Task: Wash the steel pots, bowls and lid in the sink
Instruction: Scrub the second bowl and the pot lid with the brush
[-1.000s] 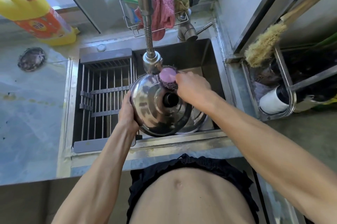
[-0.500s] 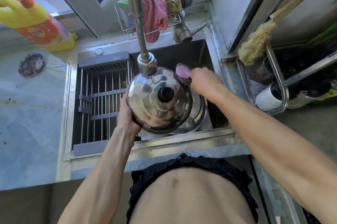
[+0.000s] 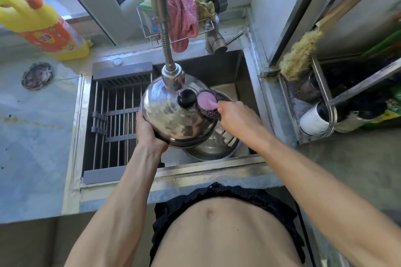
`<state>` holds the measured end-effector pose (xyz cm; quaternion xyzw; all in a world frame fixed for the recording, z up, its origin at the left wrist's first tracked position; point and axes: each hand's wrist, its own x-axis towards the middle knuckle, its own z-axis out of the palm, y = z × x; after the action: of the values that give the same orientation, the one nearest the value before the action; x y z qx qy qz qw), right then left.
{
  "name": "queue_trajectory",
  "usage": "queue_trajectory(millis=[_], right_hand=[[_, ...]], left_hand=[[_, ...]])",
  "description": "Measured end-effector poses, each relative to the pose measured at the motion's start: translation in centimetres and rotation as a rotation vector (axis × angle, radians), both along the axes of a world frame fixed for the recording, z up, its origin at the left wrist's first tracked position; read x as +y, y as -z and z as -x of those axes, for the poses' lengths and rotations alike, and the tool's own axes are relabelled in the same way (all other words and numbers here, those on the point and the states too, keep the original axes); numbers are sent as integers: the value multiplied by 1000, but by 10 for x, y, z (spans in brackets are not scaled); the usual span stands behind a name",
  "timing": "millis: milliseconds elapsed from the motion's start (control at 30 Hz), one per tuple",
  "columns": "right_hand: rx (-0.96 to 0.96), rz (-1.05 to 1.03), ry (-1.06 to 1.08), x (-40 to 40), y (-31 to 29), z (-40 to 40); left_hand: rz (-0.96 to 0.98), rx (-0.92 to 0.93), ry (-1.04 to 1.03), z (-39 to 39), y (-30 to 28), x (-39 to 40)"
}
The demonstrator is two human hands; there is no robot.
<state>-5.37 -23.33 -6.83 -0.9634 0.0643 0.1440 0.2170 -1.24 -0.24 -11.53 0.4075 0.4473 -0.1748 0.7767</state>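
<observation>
Scrubber (image 3: 207, 103) in right hand (image 3: 237, 118) moved from lid's (image 3: 173, 119) far rim a second ago, out to its right edge, now back inward beside black knob (image 3: 186, 98). Lid shifted so knob sits under faucet head (image 3: 173, 78).

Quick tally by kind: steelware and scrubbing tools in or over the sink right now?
Steel lid: 1
Steel pot, below the lid: 1
Scourer with pink handle: 1
Total: 3
Anything else under the lid is hidden.
</observation>
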Motion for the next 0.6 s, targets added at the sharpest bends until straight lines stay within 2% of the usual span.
queue_trajectory(millis=[100,233,367,500,600], right_hand=[[-19,42,100,-9,0,5],[-92,-9,-38,10,-5,20],[-13,43,87,-11,-1,18],[-114,6,-123,29,-7,43],[-225,38,-249,46,-6,34]], left_hand=[[-11,10,-21,1,-7,-12],[-40,-11,-56,1,-17,-24],[-36,-15,-116,3,-22,-21],[-77,-5,-196,1,-31,-26],[-149,-8,-183,5,-32,-28]])
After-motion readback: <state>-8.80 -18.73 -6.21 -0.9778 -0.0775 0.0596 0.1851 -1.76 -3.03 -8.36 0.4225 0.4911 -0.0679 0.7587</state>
